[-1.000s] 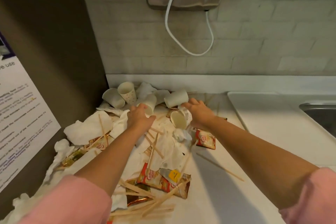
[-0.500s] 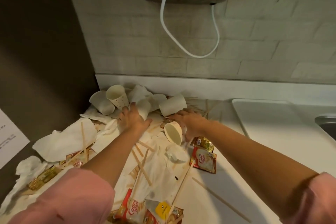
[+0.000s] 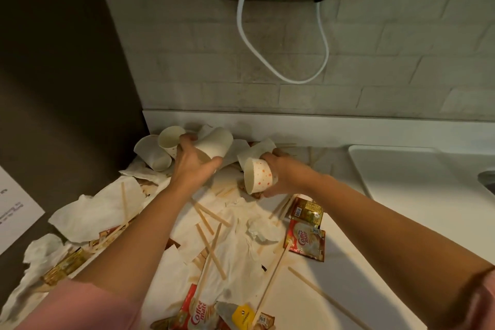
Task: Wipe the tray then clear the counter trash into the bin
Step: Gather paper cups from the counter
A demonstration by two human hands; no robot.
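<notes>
Since a second ago we have gone from reaching onto the pile to having cups in both hands, and the view has tipped upward so the wall fills more of it. Our left hand [image 3: 194, 166] is curled round a plain cup [image 3: 217, 143], held on its side with the mouth toward the palm. The fingertips reach up against a small spotted cup [image 3: 170, 139] just beside it, though we cannot tell whether that one is pinched too. Our right hand [image 3: 285, 178] grasps a dotted cup [image 3: 261, 177] from its base end, mouth turned left and raised off the counter [image 3: 348, 289]. Another white cup [image 3: 257, 151] sits just behind it, touching or nearly so. A further cup [image 3: 151, 154] lies on its side at the back left corner. We judge the clearing to be only begun. Stained napkins [image 3: 101, 209], wooden stir sticks [image 3: 211, 249] and creamer sachets [image 3: 305, 242] are spread over the counter below and between our forearms, none of them gathered. The tray [image 3: 396, 151] lies flat to the right, well apart from both hands, next to the sink [image 3: 487, 179]. It looks white and bare, but we cannot say from here whether it has been wiped. The bin is not in view, so the cups have yet to be carried off to it.
</notes>
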